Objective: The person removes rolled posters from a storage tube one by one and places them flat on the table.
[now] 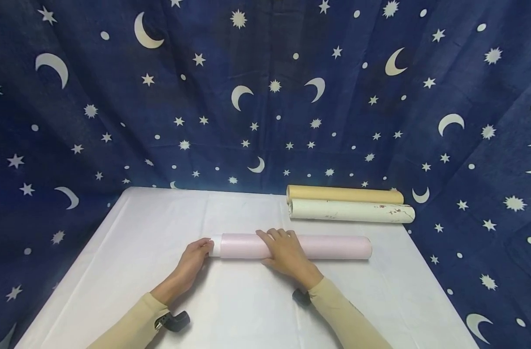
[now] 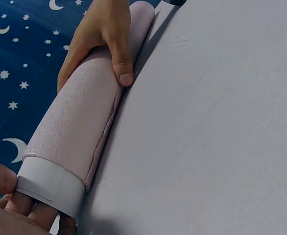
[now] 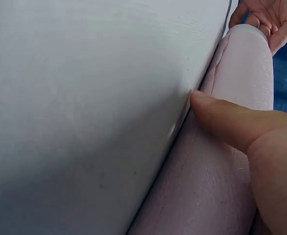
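Observation:
A pink textured roll, seemingly wallpaper (image 1: pixel 335 246), lies crosswise on the white-covered table. From its left end sticks out a white paper cylinder (image 2: pixel 53 183), like a core or inner sheet. My left hand (image 1: pixel 193 261) pinches the rim of that white cylinder, thumb outside and several fingers inside the opening, as the left wrist view shows. My right hand (image 1: pixel 288 254) grips the pink roll near its middle from above, with the thumb (image 3: pixel 222 115) along the near side. A long loose edge of the pink sheet runs beside that thumb.
Behind the pink roll lie a yellow roll (image 1: pixel 348 194) and a cream roll with a reddish branch print (image 1: pixel 352 211), side by side at the back right. A dark blue curtain (image 1: pixel 265 97) with moons and stars hangs behind the table (image 1: pixel 248 310).

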The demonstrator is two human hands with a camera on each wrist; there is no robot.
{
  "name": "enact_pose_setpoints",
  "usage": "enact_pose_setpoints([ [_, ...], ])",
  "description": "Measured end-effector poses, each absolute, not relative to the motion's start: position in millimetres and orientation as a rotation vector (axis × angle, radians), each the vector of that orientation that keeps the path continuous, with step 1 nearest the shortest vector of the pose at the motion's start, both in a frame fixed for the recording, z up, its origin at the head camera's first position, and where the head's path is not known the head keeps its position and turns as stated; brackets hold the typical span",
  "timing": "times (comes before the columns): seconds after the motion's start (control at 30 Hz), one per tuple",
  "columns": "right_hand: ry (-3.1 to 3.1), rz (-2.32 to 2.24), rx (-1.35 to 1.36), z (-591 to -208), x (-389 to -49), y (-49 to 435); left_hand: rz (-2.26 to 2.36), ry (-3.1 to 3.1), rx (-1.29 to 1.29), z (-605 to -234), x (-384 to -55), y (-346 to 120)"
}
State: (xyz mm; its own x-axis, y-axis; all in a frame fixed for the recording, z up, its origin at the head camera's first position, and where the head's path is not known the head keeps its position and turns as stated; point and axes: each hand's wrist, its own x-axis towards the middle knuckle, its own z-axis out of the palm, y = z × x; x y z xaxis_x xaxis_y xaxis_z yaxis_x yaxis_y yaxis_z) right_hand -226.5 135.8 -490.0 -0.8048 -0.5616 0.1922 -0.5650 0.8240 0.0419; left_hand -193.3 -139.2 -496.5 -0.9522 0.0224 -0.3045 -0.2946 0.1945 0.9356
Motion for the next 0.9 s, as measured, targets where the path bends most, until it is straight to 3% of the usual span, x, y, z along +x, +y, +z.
enact_pose_setpoints([
  [0.9,-2.815,-0.043,0.858,-482.9,-222.3,142.6,1.850,2.258,-0.210,-497.5,-195.3,-136.9],
])
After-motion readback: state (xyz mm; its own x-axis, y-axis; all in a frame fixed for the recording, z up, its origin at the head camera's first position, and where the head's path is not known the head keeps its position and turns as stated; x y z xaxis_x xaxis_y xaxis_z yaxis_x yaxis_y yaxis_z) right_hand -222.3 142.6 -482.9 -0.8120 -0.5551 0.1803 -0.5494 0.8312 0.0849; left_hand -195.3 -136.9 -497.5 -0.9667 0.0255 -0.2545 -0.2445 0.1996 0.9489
